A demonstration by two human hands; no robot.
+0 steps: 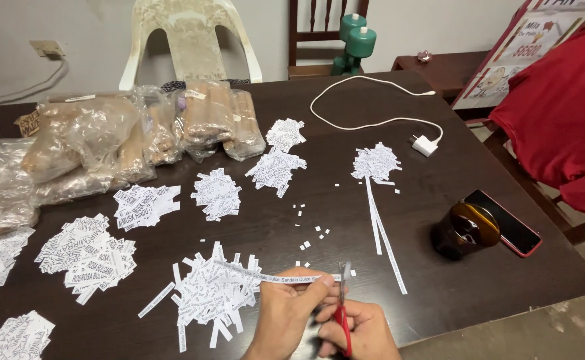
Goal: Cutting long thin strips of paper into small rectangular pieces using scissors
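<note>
Paper strip (266,274) pinched in left hand (289,310), scissors (343,307) in right hand (366,330)

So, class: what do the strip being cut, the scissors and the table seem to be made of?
Strip: thin white printed paper, matte; it bends in the left hand.
Scissors in the right hand: shiny metal blades, red handles, probably plastic.
Table: dark brown wood or wood-look laminate, faint sheen; which one is unclear.

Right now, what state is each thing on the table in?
Left hand: pinching the paper strip.
Right hand: gripping the scissors.
Scissors: blades at the strip's end, shut or nearly so.
Charger: unplugged, cable loose.
Phone: flat, screen dark.
Bags: packed, closed.
Label piles: cut, heaped.
</note>
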